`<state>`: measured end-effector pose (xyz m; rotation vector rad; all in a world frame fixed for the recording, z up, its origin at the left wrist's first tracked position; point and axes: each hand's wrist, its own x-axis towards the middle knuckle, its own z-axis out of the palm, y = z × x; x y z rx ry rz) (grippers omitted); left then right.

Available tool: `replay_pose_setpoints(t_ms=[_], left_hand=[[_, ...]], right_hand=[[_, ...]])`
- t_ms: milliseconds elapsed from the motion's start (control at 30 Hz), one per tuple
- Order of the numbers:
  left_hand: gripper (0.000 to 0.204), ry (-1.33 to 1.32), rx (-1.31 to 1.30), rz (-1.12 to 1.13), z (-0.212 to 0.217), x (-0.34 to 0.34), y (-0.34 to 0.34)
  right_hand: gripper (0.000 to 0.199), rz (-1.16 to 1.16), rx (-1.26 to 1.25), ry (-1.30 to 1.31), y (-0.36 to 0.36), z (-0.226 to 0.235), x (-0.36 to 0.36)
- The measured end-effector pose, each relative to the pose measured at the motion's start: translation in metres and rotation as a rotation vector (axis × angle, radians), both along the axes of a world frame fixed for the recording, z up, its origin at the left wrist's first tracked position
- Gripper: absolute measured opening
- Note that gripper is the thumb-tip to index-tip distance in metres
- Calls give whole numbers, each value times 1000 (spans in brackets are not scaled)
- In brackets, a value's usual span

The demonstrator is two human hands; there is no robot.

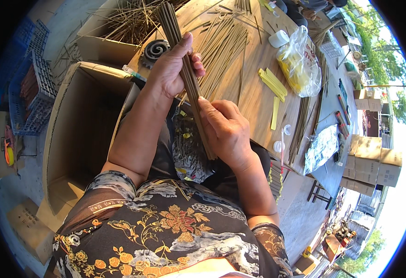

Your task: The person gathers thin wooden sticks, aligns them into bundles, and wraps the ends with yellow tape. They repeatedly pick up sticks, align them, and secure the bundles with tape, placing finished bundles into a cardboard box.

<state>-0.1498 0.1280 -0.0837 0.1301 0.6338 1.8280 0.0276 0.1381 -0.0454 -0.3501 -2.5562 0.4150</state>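
Observation:
A bundle of thin brown incense sticks is held at a slant in front of me, its upper end leaning away to the left. My left hand wraps the upper half, thumb laid along the sticks. Lower down, my right hand grips the bundle's right side with curled fingers. Beyond the hands, many loose sticks lie fanned over the wooden table. Yellow paper strips rest to the right of them. Near my left wrist sits a dark spiral coil.
An open cardboard box stands at my left, with another box of sticks behind it. A clear bag with yellow contents, a white cup and more sticks are on the table's right. Blue crates stand far left.

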Motion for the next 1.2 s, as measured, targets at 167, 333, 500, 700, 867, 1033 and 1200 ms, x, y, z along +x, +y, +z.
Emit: replay_pose_setpoints(t_ms=[167,333,500,700,867,1033,1200], left_hand=[[33,-41,88,-33,0,0,-1],[29,-21,74,-33,10,5,-3],[29,-34,192,-149,9,14,-1],[25,122,-31,12,12,27,2],[26,42,124,-25,6,16,-2],[27,60,141,-43,4,12,-1],[25,92,4,39,0,14,1]], right_hand=[[30,39,-32,19,7,-6,0],[35,-145,-375,40,3,-15,-4],[27,61,-1741,-184,10,-26,-11],[21,-118,-1605,-202,5,-28,-13],[21,-33,-1707,-242,2,-22,-6],[19,-111,-1607,-243,-1,-30,-7],[21,-206,-1392,-251,-7,-35,-10]])
